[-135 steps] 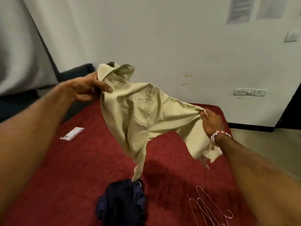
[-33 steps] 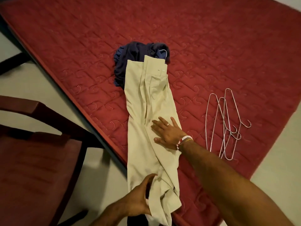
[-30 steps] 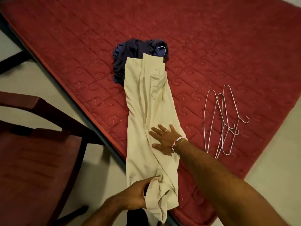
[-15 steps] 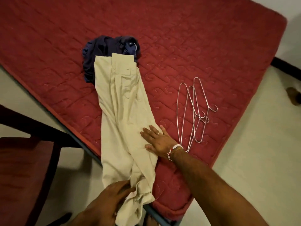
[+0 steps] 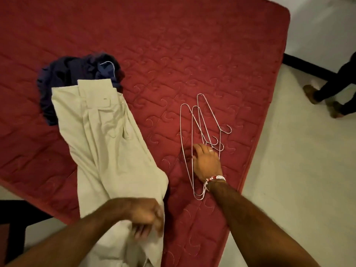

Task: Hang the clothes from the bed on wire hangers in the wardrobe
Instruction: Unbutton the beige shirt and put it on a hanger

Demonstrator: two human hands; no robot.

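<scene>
Beige trousers (image 5: 104, 143) lie folded lengthwise on the red mattress (image 5: 192, 45), their leg ends hanging over its near edge. My left hand (image 5: 146, 216), blurred, grips the leg ends there. A crumpled navy garment (image 5: 65, 74) with a wire hanger hook showing in it lies under the waistband end. Several bare wire hangers (image 5: 204, 116) lie fanned out to the right of the trousers. My right hand (image 5: 206, 160), with a bead bracelet at the wrist, lies on top of them with fingers and thumb curled onto the wires.
The mattress corner ends just right of the hangers, with pale floor (image 5: 298, 189) beyond. Another person's legs and shoes (image 5: 337, 89) stand on the floor at the far right. A dark chair (image 5: 11, 224) shows at the lower left.
My right hand left the trousers and moved right onto the wire hangers. My left hand shifted along the leg ends, still holding them. The view swung right.
</scene>
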